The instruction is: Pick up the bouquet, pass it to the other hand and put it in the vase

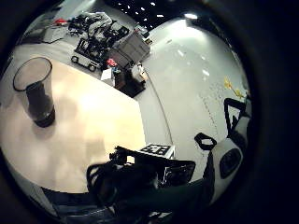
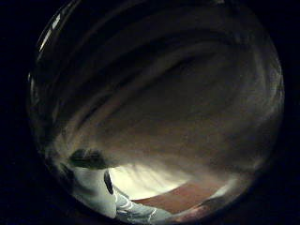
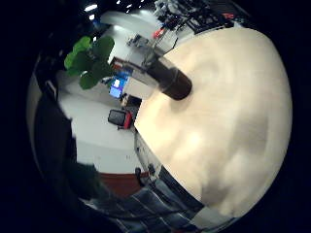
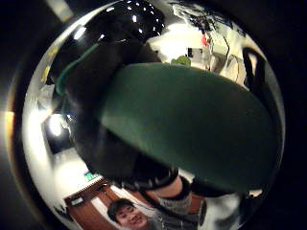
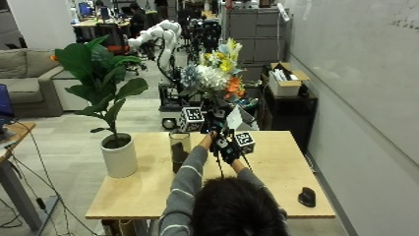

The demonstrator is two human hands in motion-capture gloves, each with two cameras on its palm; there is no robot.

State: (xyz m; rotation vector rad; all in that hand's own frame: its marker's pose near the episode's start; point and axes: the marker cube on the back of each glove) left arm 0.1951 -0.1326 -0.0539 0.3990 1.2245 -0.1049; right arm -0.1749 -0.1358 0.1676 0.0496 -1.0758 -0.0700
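In the outside view the bouquet (image 5: 213, 73), with white, blue, yellow and orange flowers, stands upright above the table's back half. My left hand (image 5: 211, 123) grips its stems high up. My right hand (image 5: 229, 146) curls round them just below, and the stem ends hang under it. The right thumb side palm view is filled by the stem bundle (image 4: 192, 124), with a gloved hand (image 4: 110, 143) wrapped round it. The glass vase (image 5: 179, 153) (image 1: 35, 91) (image 3: 170, 80), dark at its base, stands upright on the table to the left of both hands.
A potted plant (image 5: 118, 152) in a white pot stands at the wooden table's (image 5: 275, 167) left side, its leaves (image 3: 90, 60) beyond the vase. A small black object (image 5: 306, 196) lies near the front right corner. A whiteboard wall runs along the right.
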